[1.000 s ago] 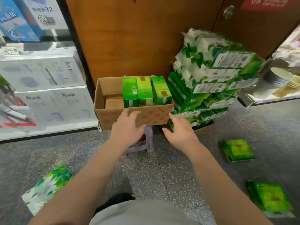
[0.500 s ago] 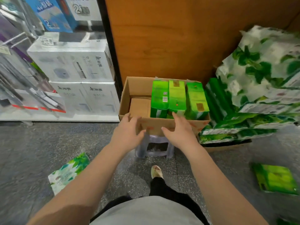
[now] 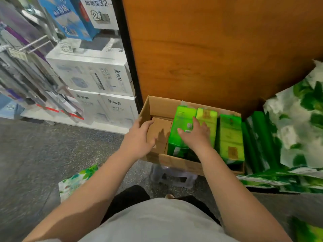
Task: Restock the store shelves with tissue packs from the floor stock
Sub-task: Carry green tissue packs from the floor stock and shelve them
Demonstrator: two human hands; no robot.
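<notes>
speckled grey floor runs up to an orange-brown wooden panel, where an open brown cardboard box (image 3: 163, 109) sits on a small stool and holds three upright green tissue packs (image 3: 181, 126) side by side. the right hand (image 3: 195, 135), fingers spread and gripping nothing, rests on the leftmost pack, whose long axis runs away from the person. the left hand (image 3: 139, 138), also loosely spread, hovers just left of that pack over a small brown inner carton (image 3: 160, 130), so i judge a two-handed lift is coming.

Grey shirt (image 3: 157, 222), dark trousers (image 3: 129, 198), bare forearms (image 3: 97, 186)
</notes>
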